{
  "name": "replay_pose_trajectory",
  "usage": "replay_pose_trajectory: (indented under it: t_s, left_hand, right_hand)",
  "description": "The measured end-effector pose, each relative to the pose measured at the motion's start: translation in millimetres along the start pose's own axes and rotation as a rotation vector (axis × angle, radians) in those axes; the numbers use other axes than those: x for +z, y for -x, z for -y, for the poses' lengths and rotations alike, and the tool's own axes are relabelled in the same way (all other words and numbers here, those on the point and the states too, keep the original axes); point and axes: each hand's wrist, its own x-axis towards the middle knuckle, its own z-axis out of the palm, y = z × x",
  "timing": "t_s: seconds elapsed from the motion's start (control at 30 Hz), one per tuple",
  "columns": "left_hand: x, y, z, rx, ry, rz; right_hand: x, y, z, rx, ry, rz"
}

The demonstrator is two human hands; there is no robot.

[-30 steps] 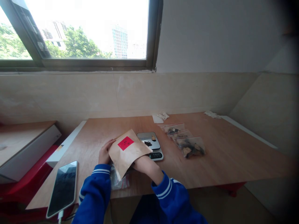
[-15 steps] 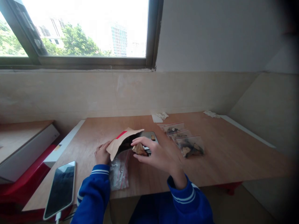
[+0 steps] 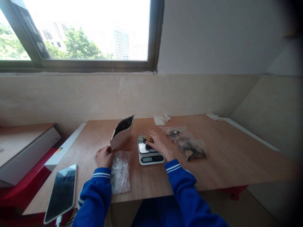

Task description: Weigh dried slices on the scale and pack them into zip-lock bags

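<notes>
My left hand [image 3: 103, 156] is curled at the near left edge of a brown kraft-paper pouch [image 3: 123, 137], gripping it there. The pouch's dark mouth gapes upward; its contents are hidden. Over a white kitchen scale [image 3: 152, 159], my right hand [image 3: 158, 142] has its fingers round a rough brown dried piece [image 3: 149, 138], perhaps a dried mushroom. A dark piece [image 3: 148, 147] lies on the scale's shiny plate below those fingers. Several clear zip bags [image 3: 120, 171] with red edges lie flat beside my left wrist.
Filled zip bags [image 3: 193, 149] of dark and brown dried pieces lie right of the scale. A phone [image 3: 62, 192] with a cable plugged in rests at the table's left edge. Crumpled tissue [image 3: 165, 118] and white paper lie at the back, by the wall.
My right hand has carried the brown piece from the pouch's mouth away onto the scale. The pouch has swung more upright, its opening turned upward, and the scale is now uncovered.
</notes>
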Motion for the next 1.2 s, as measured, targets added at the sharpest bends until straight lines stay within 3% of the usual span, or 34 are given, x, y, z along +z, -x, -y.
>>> replay_pose_trajectory:
  t_s: [0.17,0.33,0.5,0.77,0.93,1.2]
  left_hand:
    - [-0.9,1,-1,0.001,-0.018,-0.005]
    - [-0.5,1,-1,0.004,-0.032,0.006]
    - [-1.7,2,-3,-0.009,-0.03,0.016]
    - [-1.4,0,-2,-0.002,-0.04,0.02]
    - [-1.1,0,-1,0.002,-0.046,0.017]
    - [1.7,-1,2,0.012,-0.042,0.018]
  right_hand:
    - [-8,14,-8,0.082,0.019,-0.141]
    - [-14,45,-17,0.146,0.01,-0.081]
    - [-15,58,-17,0.181,-0.041,-0.114]
    - [-15,47,-12,0.022,0.0,-0.069]
    - [-16,33,-4,0.016,-0.068,-0.151]
    - [-10,-4,-5,0.064,-0.043,-0.057]
